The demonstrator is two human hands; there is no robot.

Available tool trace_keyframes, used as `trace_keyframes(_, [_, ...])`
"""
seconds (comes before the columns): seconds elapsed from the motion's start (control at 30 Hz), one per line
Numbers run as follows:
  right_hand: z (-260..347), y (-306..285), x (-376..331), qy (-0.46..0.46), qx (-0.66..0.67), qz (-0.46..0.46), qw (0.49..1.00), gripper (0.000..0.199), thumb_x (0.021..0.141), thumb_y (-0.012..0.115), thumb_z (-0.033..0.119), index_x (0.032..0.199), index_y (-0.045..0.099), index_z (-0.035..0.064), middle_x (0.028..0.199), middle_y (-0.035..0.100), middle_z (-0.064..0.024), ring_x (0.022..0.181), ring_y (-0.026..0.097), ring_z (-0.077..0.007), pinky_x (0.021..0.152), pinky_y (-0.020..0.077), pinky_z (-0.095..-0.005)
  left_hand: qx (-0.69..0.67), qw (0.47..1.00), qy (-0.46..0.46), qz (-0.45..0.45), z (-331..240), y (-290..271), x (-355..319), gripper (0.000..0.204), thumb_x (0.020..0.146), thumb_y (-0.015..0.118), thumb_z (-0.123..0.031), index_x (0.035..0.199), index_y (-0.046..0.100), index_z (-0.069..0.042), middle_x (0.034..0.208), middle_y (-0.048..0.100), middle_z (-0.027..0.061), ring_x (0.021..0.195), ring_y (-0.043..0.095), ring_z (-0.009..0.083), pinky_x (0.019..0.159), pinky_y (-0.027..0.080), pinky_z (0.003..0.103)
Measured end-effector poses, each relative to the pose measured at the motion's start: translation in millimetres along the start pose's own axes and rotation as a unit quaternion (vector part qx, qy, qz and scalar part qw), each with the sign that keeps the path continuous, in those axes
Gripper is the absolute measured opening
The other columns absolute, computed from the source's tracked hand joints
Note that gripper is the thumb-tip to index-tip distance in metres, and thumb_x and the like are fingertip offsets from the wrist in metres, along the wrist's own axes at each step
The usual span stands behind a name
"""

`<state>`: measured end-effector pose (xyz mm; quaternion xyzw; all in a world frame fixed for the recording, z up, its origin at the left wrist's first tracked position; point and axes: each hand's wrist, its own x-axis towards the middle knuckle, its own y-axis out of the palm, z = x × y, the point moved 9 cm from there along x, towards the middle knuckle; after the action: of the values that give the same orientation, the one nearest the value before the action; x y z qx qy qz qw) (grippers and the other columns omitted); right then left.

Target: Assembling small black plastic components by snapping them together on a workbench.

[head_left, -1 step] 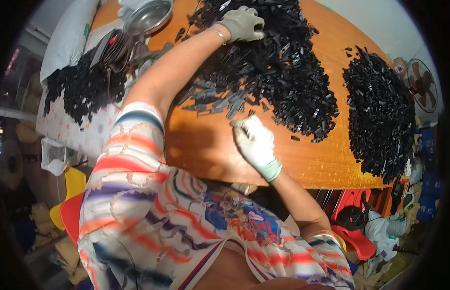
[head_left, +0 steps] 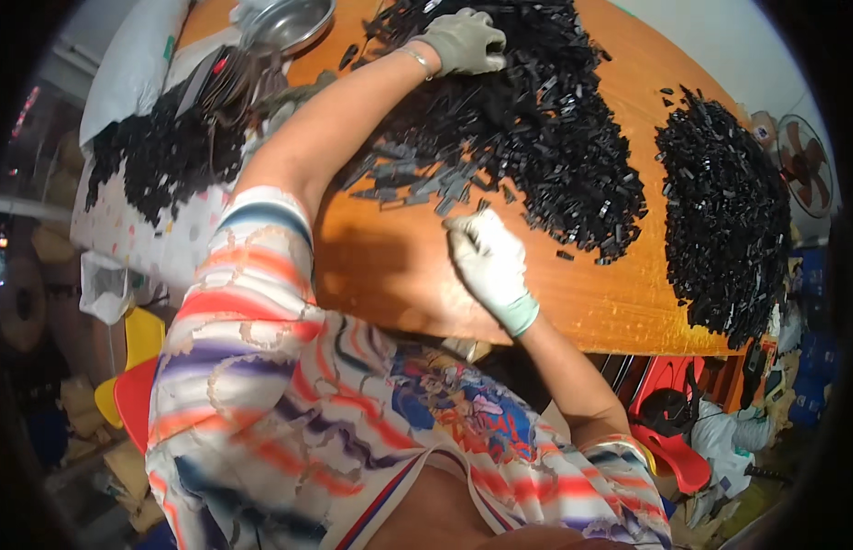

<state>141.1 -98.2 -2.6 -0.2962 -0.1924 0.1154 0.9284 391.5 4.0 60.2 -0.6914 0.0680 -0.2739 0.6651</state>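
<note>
Small black plastic parts (head_left: 577, 174) lie heaped across the middle of the table (head_left: 582, 316), the pile's long axis running away from the near edge; its slim loose pieces point in mixed directions. I see hard, angular shapes — some glossy, some greyish. The gloved left hand (head_left: 465, 43) rests on the heap, fingers curled; the gloved right hand (head_left: 490, 261) is curled just nearer — I cannot tell whether either pinches anything. The tabletop is shiny orange-brown; a fan (head_left: 802, 168) stands beyond, right.

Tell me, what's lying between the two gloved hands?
The head view shows part of a heap of loose black pieces between the left hand and the right hand.
</note>
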Motion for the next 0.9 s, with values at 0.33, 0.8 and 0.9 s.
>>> trace_keyframes(0.33, [-28,5,-2,0.102,0.124,-0.042,0.986,0.013,0.088,0.060,0.012,0.096,0.070,0.0075,0.089,0.063,-0.0101,0.079,0.063,-0.0205,0.074,0.0493,-0.0300,-0.111,0.993,-0.040,0.025,2,-48,-88,0.040,0.083,0.060,-0.043,0.111,0.067,-0.015,0.120,0.056,0.0166,0.118,0.048,0.0353,0.098,0.042,0.044])
trace_keyframes(0.8, [-10,0,-8,-0.002,0.114,-0.030,0.993,0.017,0.091,0.058,0.008,0.104,0.066,-0.0002,0.086,0.060,-0.0056,0.073,0.059,-0.0122,0.068,0.0480,-0.0242,-0.128,0.968,-0.187,-0.112,-78,-56,-273,0.017,0.084,0.061,-0.023,0.094,0.064,-0.010,0.088,0.064,0.0130,0.085,0.062,0.0323,0.074,0.050,0.043])
trace_keyframes(0.9, [14,-17,-24,-0.045,0.003,-0.048,0.998,0.012,0.087,0.059,0.013,0.092,0.068,0.0079,0.091,0.060,-0.0161,0.086,0.062,-0.0318,0.076,0.0489,-0.0368,-0.113,0.965,-0.208,-0.109,-85,-45,-269,0.015,0.083,0.063,-0.022,0.092,0.063,-0.010,0.087,0.064,0.0121,0.085,0.062,0.0312,0.072,0.049,0.044])
